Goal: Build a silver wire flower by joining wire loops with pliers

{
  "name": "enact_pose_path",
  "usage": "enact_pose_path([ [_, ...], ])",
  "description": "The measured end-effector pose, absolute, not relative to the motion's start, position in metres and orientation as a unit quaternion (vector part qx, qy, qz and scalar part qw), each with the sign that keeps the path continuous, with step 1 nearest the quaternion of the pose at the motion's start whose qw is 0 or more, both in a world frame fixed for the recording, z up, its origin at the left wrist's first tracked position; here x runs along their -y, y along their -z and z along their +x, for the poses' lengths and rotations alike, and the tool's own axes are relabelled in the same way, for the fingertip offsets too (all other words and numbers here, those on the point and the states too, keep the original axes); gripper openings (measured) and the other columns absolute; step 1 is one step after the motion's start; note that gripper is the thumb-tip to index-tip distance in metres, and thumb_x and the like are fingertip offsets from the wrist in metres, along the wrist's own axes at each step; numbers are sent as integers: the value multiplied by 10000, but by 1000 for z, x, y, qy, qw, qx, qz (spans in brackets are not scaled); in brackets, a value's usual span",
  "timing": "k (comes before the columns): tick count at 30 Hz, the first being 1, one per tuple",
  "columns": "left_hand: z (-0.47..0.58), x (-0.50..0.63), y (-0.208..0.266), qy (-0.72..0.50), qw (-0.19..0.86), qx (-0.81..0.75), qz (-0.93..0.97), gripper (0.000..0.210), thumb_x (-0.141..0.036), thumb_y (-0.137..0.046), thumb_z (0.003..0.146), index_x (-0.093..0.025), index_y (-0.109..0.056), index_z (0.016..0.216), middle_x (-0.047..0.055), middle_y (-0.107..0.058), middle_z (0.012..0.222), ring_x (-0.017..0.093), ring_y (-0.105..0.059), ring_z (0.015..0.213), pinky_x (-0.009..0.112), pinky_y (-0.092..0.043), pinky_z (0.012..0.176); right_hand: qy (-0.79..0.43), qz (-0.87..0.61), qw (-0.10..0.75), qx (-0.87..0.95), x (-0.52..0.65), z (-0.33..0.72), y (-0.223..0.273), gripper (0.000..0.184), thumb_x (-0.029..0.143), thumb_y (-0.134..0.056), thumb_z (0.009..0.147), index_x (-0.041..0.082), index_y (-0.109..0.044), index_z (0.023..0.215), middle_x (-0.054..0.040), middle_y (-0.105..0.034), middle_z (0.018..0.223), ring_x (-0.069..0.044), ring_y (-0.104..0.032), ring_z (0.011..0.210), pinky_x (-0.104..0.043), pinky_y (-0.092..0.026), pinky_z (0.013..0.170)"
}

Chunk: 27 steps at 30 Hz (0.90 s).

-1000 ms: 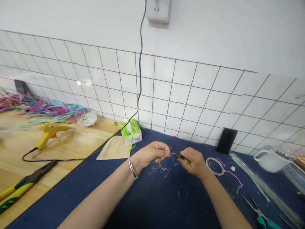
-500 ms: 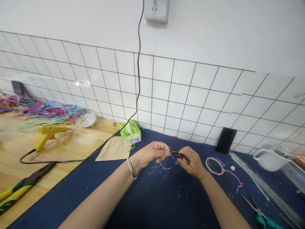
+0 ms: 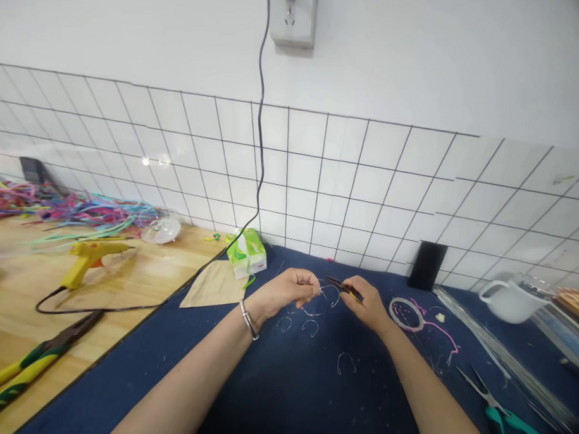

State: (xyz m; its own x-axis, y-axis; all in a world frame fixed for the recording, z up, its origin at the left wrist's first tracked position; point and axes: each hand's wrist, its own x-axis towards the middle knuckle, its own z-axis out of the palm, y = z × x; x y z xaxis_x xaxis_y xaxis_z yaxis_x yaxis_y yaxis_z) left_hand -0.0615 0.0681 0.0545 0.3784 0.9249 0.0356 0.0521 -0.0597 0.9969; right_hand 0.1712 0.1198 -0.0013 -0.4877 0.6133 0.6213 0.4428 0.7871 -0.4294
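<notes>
My left hand [image 3: 294, 288] is closed in a pinch on a thin wire piece [image 3: 334, 301], whose curved end sticks out toward the right. In my right hand [image 3: 365, 302] are small pliers [image 3: 339, 284] with dark jaws and yellow on the handle. The jaws point left, close by the wire; whether they touch it I cannot tell. Below my left hand, bent wire loops [image 3: 309, 328] with small pinkish beads hang or lie over the dark blue mat [image 3: 274, 381]. Another curved wire [image 3: 346, 363] lies by itself on the mat.
Right of my hands are a round dish [image 3: 406, 315] of pink beads, teal-handled pliers [image 3: 504, 408], a wire bundle [image 3: 498, 351] and a white mug [image 3: 514, 299]. Leftward lie a tissue pack [image 3: 247, 253], a cloth pouch [image 3: 213, 285], a yellow glue gun [image 3: 86, 260] and large pliers [image 3: 42, 351].
The plier jaws have moved back slightly from my left fingertips, and more of the curved wire shows between my hands. My left hand keeps its pinch.
</notes>
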Motion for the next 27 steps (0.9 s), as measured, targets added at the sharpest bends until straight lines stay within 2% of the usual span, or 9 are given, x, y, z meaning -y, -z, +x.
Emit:
enact_pose_path([
  [3,-62,-68,-55,-389,555,-399,618,138,-262,-584,715,-124,-594,716,-30,-499,527,57,-403,420,196,-322,461,-107,-317,381,862,-121,171,2,174,311,-529,824,200,-570,951,-37,-562,799,-147,-518,717,-272,-429,659],
  [9,-62,-67,-57,-383,547,-397,629,139,-261,-587,724,-123,-594,720,-29,-509,528,56,-414,423,190,-308,455,-44,-362,197,910,-125,169,21,175,352,-595,764,221,-616,879,-20,-556,753,-146,-513,693,-258,-388,619],
  [12,-61,-65,-57,-379,551,-393,632,152,-274,-596,725,-123,-589,720,-28,-509,538,55,-413,424,191,-310,453,-14,-362,155,919,-125,168,28,230,360,-681,676,223,-640,856,-35,-571,769,-174,-519,738,-290,-380,660],
  [15,-60,-64,-58,-376,549,-390,637,145,-267,-590,730,-122,-589,725,-31,-502,527,55,-408,423,191,-307,455,-31,-348,169,921,-120,166,19,300,405,-723,614,226,-651,844,-52,-586,836,-215,-513,862,-333,-378,730],
  [16,-59,-64,-58,-376,547,-389,638,141,-263,-586,733,-122,-589,727,-32,-500,524,55,-408,424,191,-307,458,-56,-340,184,920,-117,166,12,272,411,-695,649,226,-653,845,-55,-592,862,-219,-510,894,-344,-378,749],
  [18,-59,-63,-57,-378,544,-387,642,135,-256,-578,739,-121,-590,731,-33,-499,525,55,-411,430,191,-307,463,-158,-341,236,896,-111,165,-6,218,386,-534,805,217,-648,884,-45,-605,852,-175,-529,826,-316,-396,735],
  [21,-57,-63,-56,-378,538,-386,648,123,-242,-564,750,-121,-590,745,-34,-497,532,55,-416,438,192,-312,473,-352,-347,285,821,-99,162,-30,396,405,-290,917,187,-619,947,-29,-584,775,-114,-518,637,-239,-408,598],
  [23,-55,-63,-54,-376,537,-384,650,116,-232,-557,754,-121,-589,753,-35,-494,531,56,-417,441,194,-314,477,-399,-355,293,793,-91,158,-39,382,435,-342,898,176,-622,894,-8,-557,709,-94,-484,576,-212,-389,555],
  [27,-52,-62,-52,-376,539,-377,653,112,-229,-554,759,-122,-588,766,-36,-493,542,59,-427,458,194,-323,487,-387,-378,316,779,-83,152,-41,360,445,-429,860,162,-608,725,21,-491,581,-80,-441,515,-196,-350,516],
])
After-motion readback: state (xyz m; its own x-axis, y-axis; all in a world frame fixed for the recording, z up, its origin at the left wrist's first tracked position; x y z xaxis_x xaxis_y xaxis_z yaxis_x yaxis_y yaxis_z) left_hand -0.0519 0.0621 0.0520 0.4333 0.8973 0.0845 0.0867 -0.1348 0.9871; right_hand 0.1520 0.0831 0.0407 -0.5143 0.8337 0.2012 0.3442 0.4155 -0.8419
